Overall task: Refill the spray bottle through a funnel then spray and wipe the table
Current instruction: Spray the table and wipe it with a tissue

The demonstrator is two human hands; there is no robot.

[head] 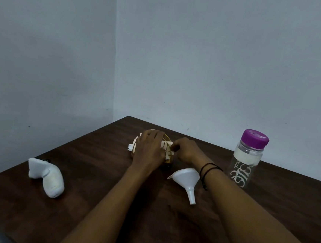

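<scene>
A white spray bottle [46,176] lies on its side at the left of the dark wooden table [107,204]. To the right of centre, a white funnel [187,178] also lies on its side, spout toward me. A clear bottle with a purple cap [247,160] stands upright at the right. Near the far edge is a gold wire napkin holder [169,153] with white napkins [132,147] in it. My left hand [148,149] is curled over the holder's top. My right hand [186,150] pinches a napkin at the holder's right side.
The table stands in a corner between two pale walls [201,66]. Its left edge and rounded far corner are close to the walls. My right forearm passes just beside the funnel and the clear bottle.
</scene>
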